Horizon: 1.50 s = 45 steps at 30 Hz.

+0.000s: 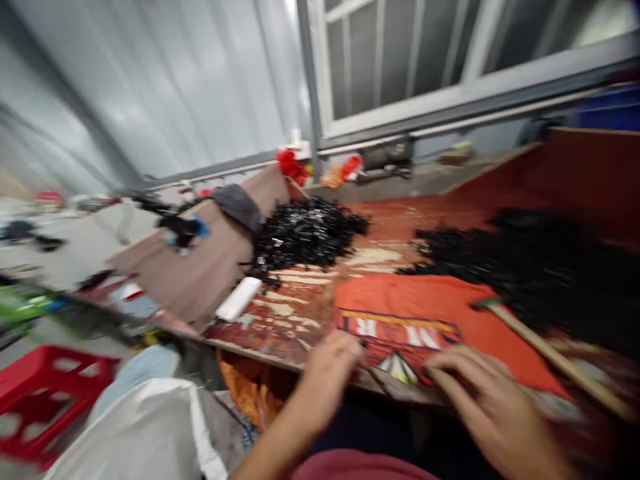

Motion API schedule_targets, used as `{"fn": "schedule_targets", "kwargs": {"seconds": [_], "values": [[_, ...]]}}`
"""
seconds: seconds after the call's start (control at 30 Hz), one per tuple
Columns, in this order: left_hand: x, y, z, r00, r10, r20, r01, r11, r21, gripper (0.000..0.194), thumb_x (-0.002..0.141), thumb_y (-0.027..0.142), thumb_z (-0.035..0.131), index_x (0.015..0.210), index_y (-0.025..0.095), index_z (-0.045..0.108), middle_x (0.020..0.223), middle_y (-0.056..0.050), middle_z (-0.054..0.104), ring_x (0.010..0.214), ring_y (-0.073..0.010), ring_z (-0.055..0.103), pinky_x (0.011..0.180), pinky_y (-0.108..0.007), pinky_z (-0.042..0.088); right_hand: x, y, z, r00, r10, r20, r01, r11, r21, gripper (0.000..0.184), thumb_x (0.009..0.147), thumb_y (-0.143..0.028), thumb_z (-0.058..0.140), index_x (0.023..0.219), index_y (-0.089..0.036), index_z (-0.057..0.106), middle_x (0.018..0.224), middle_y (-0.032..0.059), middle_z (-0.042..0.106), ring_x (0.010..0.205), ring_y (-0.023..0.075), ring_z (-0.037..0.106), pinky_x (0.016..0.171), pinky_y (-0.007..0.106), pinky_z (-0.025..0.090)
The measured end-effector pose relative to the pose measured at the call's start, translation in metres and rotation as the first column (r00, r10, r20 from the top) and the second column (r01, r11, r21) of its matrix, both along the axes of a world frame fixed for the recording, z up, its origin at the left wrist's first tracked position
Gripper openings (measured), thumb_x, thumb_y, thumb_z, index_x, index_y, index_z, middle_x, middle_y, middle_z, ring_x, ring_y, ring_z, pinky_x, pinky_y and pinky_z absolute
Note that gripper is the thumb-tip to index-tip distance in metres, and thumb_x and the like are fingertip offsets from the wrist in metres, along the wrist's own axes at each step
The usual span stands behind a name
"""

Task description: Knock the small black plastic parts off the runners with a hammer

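A shiny gray metal wall [200,80] stands far on the left, with soft light on it. Far on the right is a big window [473,60] with a white frame. A red plastic stool [60,387] stands near on the left, beside the wooden worktable [390,217].

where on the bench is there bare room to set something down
Worn tabletop shows between the white block and orange cloth, and behind, between left black heap and right black heap. It's crowded around the wooden-handled tool.
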State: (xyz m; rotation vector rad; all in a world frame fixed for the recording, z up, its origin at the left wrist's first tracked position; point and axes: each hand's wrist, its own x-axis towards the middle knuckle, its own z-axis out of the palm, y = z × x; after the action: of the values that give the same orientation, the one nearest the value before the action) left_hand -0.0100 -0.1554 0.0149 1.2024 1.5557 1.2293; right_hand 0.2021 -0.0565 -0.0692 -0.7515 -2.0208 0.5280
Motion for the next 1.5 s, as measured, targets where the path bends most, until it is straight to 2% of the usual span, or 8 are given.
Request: {"fn": "schedule_targets", "kwargs": {"seconds": [0.13,0.3,0.6,0.73,0.87,1.07,1.33,1.5], "values": [[-0.042,0.009,-0.014,0.934,0.022,-0.355,-0.005,0.999,0.048,0.029,0.093,0.038,0.049,0.082,0.021,0.069,0.110,-0.009,0.068,0.110,-0.0264,0.058,0.100,-0.037,0.042,-0.014,0.001,0.019,0.984,0.031,0.178,-0.029,0.999,-0.017,0.013,0.095,-0.020,0.057,0.084,-0.023,0.063,0.081,0.0021,0.066,0.080,0.0205,0.059,0.076,0.037,0.039],[-0.044,0.010,-0.028,0.798,0.067,-0.599,-0.065,0.998,0.025,0.024,0.093,0.038,0.051,0.107,0.025,0.065,0.109,-0.006,0.071,0.102,-0.0242,0.065,0.091,-0.035,0.048,-0.039,-0.004,0.017,0.981,-0.021,0.192,0.025,1.000,-0.016,0.012,0.095,-0.017,0.058,0.085,-0.021,0.063,0.083,0.0014,0.065,0.085,0.0191,0.054,0.084,0.037,0.033],[-0.030,0.027,-0.047,0.825,0.075,-0.560,-0.041,0.996,0.073,0.019,0.091,0.036,0.055,0.100,0.024,0.067,0.100,-0.005,0.074,0.094,-0.0219,0.068,0.087,-0.031,0.050,-0.069,0.000,0.008,0.944,-0.067,0.323,0.082,0.996,-0.033,0.008,0.090,-0.019,0.067,0.083,-0.020,0.064,0.087,0.0024,0.065,0.090,0.0212,0.052,0.090,0.039,0.031],[-0.032,0.029,-0.061,0.851,0.004,-0.525,0.023,0.999,0.045,0.020,0.091,0.035,0.054,0.103,0.024,0.066,0.102,-0.004,0.074,0.093,-0.0207,0.069,0.083,-0.030,0.053,-0.069,0.000,0.004,0.939,-0.064,0.338,0.091,0.994,-0.066,0.008,0.085,-0.022,0.073,0.088,-0.022,0.066,0.090,0.0025,0.065,0.095,0.0224,0.051,0.090,0.039,0.032],[-0.032,0.031,-0.072,0.823,-0.020,-0.567,0.076,0.994,0.076,0.015,0.091,0.034,0.057,0.099,0.025,0.067,0.098,-0.002,0.073,0.091,-0.0195,0.068,0.082,-0.030,0.052,-0.066,-0.001,0.003,0.941,-0.077,0.331,0.110,0.990,-0.084,0.009,0.085,-0.024,0.073,0.091,-0.023,0.067,0.091,0.0025,0.064,0.097,0.0230,0.051,0.094,0.040,0.032],[-0.028,0.030,-0.068,0.801,-0.020,-0.599,0.124,0.984,0.132,0.011,0.090,0.032,0.060,0.086,0.023,0.065,0.091,-0.002,0.069,0.088,-0.0182,0.064,0.082,-0.028,0.048,-0.066,-0.002,0.005,0.944,-0.075,0.320,0.109,0.990,-0.090,0.005,0.085,-0.022,0.071,0.088,-0.023,0.067,0.088,0.0017,0.063,0.095,0.0222,0.051,0.092,0.040,0.033],[-0.032,0.033,-0.069,0.874,0.037,-0.484,0.000,0.997,0.076,0.021,0.092,0.036,0.057,0.079,0.022,0.068,0.084,0.000,0.067,0.083,-0.0165,0.062,0.078,-0.026,0.046,-0.067,-0.001,0.004,0.949,-0.073,0.308,0.104,0.991,-0.086,0.003,0.086,-0.023,0.070,0.084,-0.023,0.068,0.087,0.0009,0.063,0.094,0.0214,0.051,0.091,0.041,0.033],[-0.024,0.042,-0.069,0.838,0.061,-0.542,-0.010,0.995,0.096,0.022,0.091,0.035,0.058,0.075,0.021,0.065,0.078,0.000,0.059,0.078,-0.0162,0.057,0.075,-0.027,0.042,-0.066,0.000,0.003,0.951,-0.076,0.299,0.110,0.989,-0.098,0.002,0.086,-0.024,0.071,0.085,-0.024,0.070,0.086,0.0002,0.064,0.094,0.0209,0.052,0.090,0.040,0.033]]}}
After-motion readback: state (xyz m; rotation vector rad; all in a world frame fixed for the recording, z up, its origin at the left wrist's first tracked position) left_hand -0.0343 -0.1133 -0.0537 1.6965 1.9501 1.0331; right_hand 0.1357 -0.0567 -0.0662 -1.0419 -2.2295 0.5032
